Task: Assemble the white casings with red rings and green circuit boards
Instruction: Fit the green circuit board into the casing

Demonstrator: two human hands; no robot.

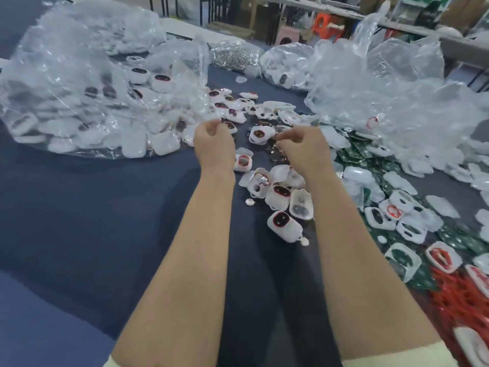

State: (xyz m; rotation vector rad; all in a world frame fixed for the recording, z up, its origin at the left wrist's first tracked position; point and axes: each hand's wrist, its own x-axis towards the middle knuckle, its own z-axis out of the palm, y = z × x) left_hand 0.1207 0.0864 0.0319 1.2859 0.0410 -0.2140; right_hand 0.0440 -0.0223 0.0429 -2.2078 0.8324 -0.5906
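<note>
My left hand (213, 140) hovers at the edge of the big clear bag (79, 102), fingers curled, with nothing visible in them. My right hand (304, 148) reaches down with bunched fingertips onto a small heap of brownish metal parts (274, 152); whether it holds one is hidden. Between and below my hands lie white casings with red rings (284, 226), one more (258, 135) just beyond my fingers. Green circuit boards (354, 154) are spread at the right under empty white casings (404, 205). Loose red rings (455, 300) are piled at the lower right.
The dark blue table cloth (105, 221) is bare at the left and front. A second crumpled clear bag (397, 102) covers the right rear. A bag of shiny metal pieces (235, 55) lies at the back. Shelves and stools stand beyond the table.
</note>
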